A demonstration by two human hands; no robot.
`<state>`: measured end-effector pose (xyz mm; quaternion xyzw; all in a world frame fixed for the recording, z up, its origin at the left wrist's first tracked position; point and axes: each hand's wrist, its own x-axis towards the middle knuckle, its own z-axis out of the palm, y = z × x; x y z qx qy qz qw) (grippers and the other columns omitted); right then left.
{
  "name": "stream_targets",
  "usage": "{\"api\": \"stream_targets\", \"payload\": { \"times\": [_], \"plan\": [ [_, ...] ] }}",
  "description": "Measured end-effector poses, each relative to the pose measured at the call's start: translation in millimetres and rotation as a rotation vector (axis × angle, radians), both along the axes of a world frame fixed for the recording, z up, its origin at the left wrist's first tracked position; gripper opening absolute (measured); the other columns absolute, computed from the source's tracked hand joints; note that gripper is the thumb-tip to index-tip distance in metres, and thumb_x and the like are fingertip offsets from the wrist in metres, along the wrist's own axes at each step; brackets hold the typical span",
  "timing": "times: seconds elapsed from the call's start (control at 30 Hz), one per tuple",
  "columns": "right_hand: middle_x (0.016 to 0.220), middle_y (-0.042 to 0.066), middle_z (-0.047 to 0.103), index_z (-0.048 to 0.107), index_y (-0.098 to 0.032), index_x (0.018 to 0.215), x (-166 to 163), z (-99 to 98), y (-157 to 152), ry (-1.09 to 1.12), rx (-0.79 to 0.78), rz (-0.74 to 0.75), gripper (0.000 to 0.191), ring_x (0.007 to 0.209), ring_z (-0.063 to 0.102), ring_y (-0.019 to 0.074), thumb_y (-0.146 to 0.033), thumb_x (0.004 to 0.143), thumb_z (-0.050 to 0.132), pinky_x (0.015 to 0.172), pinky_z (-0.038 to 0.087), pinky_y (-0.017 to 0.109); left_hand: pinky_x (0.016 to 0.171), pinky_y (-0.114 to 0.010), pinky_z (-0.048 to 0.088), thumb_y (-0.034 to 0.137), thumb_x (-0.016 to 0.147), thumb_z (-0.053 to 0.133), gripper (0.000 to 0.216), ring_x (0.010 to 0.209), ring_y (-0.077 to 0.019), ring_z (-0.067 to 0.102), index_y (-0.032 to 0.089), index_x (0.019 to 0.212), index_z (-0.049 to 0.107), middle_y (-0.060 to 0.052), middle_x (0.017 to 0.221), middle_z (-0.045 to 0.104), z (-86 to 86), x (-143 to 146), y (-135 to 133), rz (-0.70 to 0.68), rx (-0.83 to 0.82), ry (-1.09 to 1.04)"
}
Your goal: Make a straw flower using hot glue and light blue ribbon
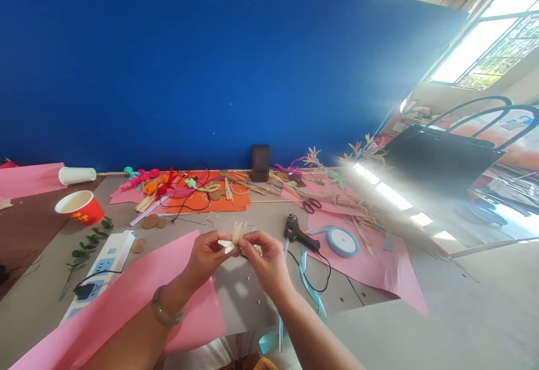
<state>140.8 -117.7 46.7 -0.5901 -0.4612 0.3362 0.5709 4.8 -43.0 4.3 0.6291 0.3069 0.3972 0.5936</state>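
In the lower middle of the frame, the left hand [209, 253] and right hand [266, 257] hold a pale, petal-like piece [238, 232] in a narrow grip above the tabletop [266, 218]. This looks like the shaping step; the next move calls for a soft touch.

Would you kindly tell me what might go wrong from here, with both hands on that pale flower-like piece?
The pale flower-like piece looks thin and might tear between the left hand and right hand. The glue gun lies close to the right hand; if hot, it could burn. Its looped cord might snag on the blue ribbon.
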Motion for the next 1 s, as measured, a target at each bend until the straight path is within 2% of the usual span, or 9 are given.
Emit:
{"api": "stream_targets", "payload": {
  "times": [0.23,0.4,0.6,0.77,1.0],
  "plan": [
    [0.066,0.003,0.069,0.066,-0.019,0.066,-4,-2.5,0,-0.014,0.046,-0.014,0.02,0.065,0.062,0.0178,-0.033,0.079,0.064,0.069,0.046,0.03,0.055,-0.024,0.052,0.035,0.069,0.076,0.022,0.061,-0.0166,0.066,0.015,0.078,0.07,-0.004,0.069,0.072,-2.0,1,0,0.013,0.011,-0.024],
    [0.066,0.003,0.067,0.065,-0.019,0.065,-4,-2.8,1,-0.021,0.067,-0.013,0.02,0.067,0.06,0.0175,-0.032,0.08,0.064,0.07,0.045,0.029,0.053,-0.022,0.051,0.033,0.071,0.075,0.021,0.062,-0.0158,0.065,0.016,0.082,0.072,-0.004,0.072,0.072,-1.6,0,0,0.018,0.058,-0.014],
    [0.067,0.003,0.067,0.066,-0.019,0.066,-3,-5.4,1,0.011,0.078,0.016,0.02,0.068,0.06,0.0169,-0.032,0.081,0.064,0.07,0.044,0.029,0.059,-0.023,0.051,0.032,0.073,0.073,0.02,0.068,-0.0165,0.065,0.016,0.083,0.073,-0.005,0.079,0.072,-2.4,0,1,0.025,0.117,0.006],
    [0.069,0.003,0.066,0.066,-0.018,0.067,-2,-6.3,2,0.065,0.077,0.051,0.019,0.069,0.059,0.0165,-0.031,0.082,0.063,0.072,0.044,0.029,0.055,-0.021,0.048,0.031,0.071,0.075,0.018,0.063,-0.0145,0.063,0.015,0.078,0.071,-0.002,0.07,0.069,-3.5,-1,1,0.014,0.023,-0.014],
    [0.068,0.003,0.066,0.064,-0.018,0.07,0,-14.1,5,0.24,0.04,0.105,0.019,0.069,0.061,0.0167,-0.034,0.081,0.065,0.073,0.046,0.031,0.055,-0.021,0.045,0.031,0.071,0.075,0.018,0.058,-0.0122,0.059,0.014,0.073,0.068,0.0,0.062,0.066,4.9,1,-1,-0.028,-0.081,-0.031]
  ]
}}
